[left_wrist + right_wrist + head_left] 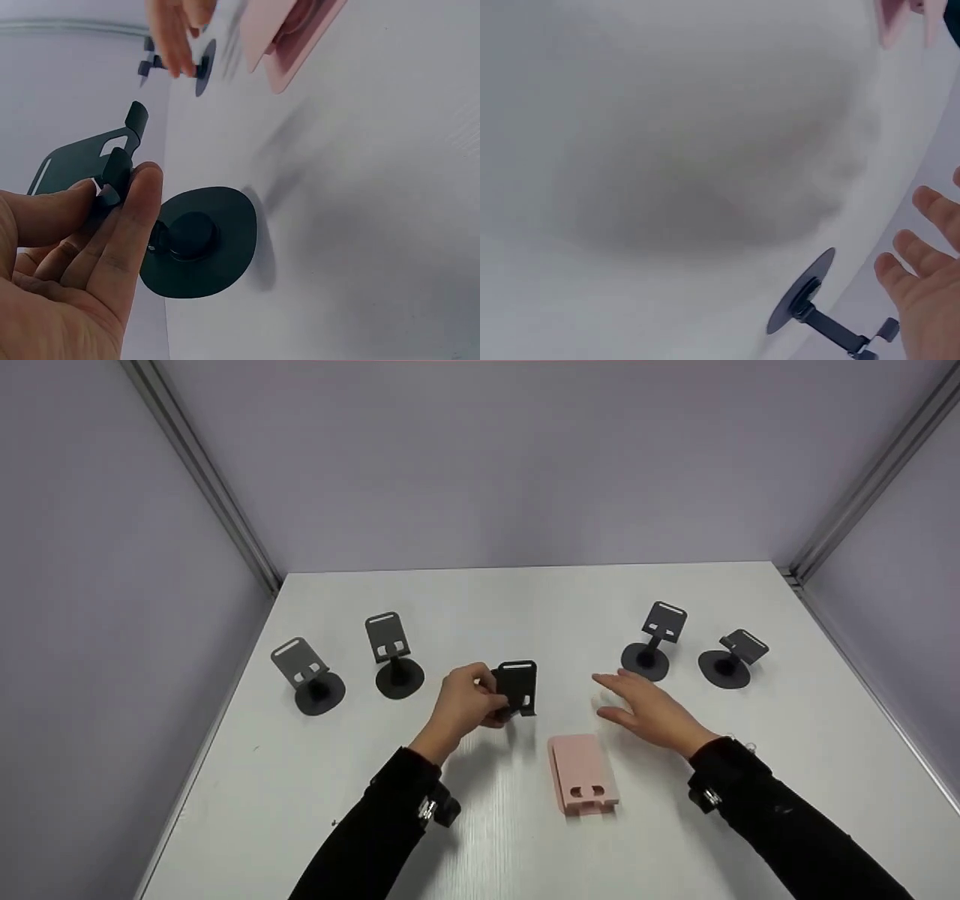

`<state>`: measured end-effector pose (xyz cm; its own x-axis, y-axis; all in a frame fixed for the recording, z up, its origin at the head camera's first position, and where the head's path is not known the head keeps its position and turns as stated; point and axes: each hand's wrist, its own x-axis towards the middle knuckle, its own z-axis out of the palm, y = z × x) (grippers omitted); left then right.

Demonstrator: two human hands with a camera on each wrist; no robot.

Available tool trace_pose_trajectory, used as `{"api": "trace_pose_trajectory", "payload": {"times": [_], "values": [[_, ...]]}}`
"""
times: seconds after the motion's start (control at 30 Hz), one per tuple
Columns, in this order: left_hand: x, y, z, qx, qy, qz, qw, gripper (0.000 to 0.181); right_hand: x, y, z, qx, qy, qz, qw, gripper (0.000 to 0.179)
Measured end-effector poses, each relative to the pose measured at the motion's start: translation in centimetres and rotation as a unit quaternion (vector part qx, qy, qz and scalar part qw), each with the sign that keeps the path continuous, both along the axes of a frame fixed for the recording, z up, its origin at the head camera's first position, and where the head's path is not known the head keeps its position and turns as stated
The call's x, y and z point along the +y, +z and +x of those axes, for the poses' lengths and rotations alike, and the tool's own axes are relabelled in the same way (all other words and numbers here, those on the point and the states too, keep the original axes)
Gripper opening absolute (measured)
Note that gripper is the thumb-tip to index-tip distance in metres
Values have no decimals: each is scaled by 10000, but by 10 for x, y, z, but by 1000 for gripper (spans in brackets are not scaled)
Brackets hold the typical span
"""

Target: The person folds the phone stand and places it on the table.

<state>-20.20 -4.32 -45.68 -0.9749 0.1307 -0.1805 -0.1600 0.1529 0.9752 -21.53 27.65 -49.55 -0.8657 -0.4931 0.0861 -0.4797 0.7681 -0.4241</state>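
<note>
Blk sleeves (364, 840) nearest; L hand (461, 702) pinches blk stand (517, 682) on its R; R hand (654, 712) wide.

on the table (247, 810), two left stands (400, 680) and two right stands (646, 663) sit behind a middle stand (583, 769).

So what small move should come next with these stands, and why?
Perhaps settle the dark stand flat on its base, as the left hand pinches it, the right hand holds nothing, and four other dark stands already rest that way.
</note>
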Motion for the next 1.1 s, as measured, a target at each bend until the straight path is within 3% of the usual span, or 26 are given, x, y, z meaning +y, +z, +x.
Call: {"api": "trace_pose_trajectory", "payload": {"times": [0.27, 0.47, 0.67, 0.9, 1.1], "values": [[9, -3, 3, 757, -219, -287, 9965, 19, -31, 25, 3, 577, 430, -1131, 9910, 51], [13, -7, 8, 1521, -459, -693, 9849, 20, -50, 34, 7, 904, 808, -1697, 9780, 53], [17, -10, 11, 2269, -514, -1362, 9630, 23, -61, 38, 9, 1414, 1082, -1878, 9659, 33], [19, -16, 14, 3087, -537, -2061, 9270, 21, -64, 36, 9, 1929, 1138, -2129, 9510, 14], [20, -20, 14, 3378, -569, -2207, 9132, 22, -68, 36, 6, 2292, 1359, -2158, 9394, 12]]}}
